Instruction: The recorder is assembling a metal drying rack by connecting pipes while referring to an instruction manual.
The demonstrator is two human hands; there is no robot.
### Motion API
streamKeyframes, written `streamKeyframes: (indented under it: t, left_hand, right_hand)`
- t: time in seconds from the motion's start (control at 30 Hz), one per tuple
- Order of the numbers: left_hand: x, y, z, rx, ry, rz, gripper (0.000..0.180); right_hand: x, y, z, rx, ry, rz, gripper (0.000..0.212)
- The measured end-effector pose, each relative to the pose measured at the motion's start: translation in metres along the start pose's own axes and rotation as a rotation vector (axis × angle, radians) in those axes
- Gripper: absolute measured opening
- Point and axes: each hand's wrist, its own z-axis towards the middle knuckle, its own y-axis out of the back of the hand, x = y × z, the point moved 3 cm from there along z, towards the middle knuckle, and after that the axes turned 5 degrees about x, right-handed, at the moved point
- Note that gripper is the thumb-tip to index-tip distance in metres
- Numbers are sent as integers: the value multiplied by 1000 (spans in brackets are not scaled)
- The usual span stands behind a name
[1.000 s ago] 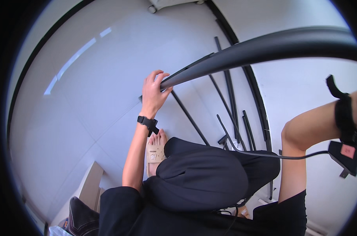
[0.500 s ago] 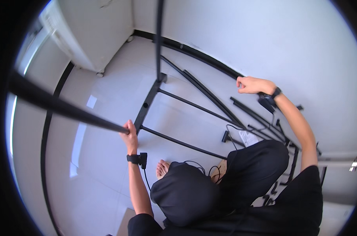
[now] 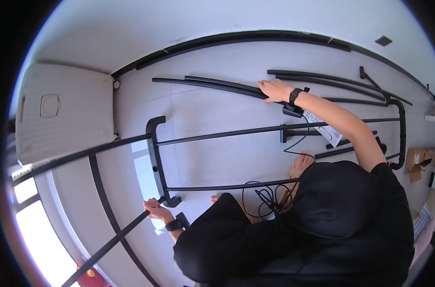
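A black metal frame (image 3: 156,155) on the floor has two long rails and curved ends. At its left end, near a lower corner, my left hand (image 3: 155,209) is wrapped around a black upright tube (image 3: 113,240). A second upright tube (image 3: 83,152) rises from the frame's far left corner. My right hand (image 3: 276,90) reaches beyond the far rail to loose black tubes (image 3: 217,85) lying side by side. Its fingers and thumb close over one of them; how many tubes are in the grip is partly hidden.
More black tubes (image 3: 322,77) lie at the far right, with a printed sheet (image 3: 325,130) and short parts (image 3: 334,152) nearer. A white cabinet (image 3: 66,110) stands at left. A cardboard box (image 3: 418,160) is at right. Black cables (image 3: 271,198) coil by my feet.
My view has swung toward the right. My right hand has gone down from beside the wall onto the loose tubes. My left hand still grips its upright tube.
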Motion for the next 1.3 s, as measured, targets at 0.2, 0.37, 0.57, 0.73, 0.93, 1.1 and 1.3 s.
streamKeyframes:
  t: [0.2, 0.37, 0.57, 0.73, 0.93, 1.1, 1.3]
  left_hand:
    - [-34, 12, 18, -29, -8, 331, 33]
    - [-56, -40, -72, -279, -295, 975, 52]
    - [-39, -165, -173, 1447, -420, 712, 50]
    - [-3, -157, -177, 1709, -665, 801, 49]
    - [47, -133, -162, 1694, -656, 824, 49]
    - [38, -98, -129, 1626, -603, 940, 46]
    - [22, -106, -103, 1500, -362, 840, 43]
  right_hand:
    - [-12, -19, 7, -94, 74, -128, 49]
    - [-30, 38, -13, -168, -87, 202, 28]
    - [-62, 99, -111, -304, -200, 420, 45]
    - [-73, 135, -266, -573, -431, 650, 34]
    - [-48, 103, -420, -960, -736, 878, 30]
    - [-34, 30, -459, -1173, -816, 950, 27]
    - [-114, -75, -541, -824, -652, 1538, 33]
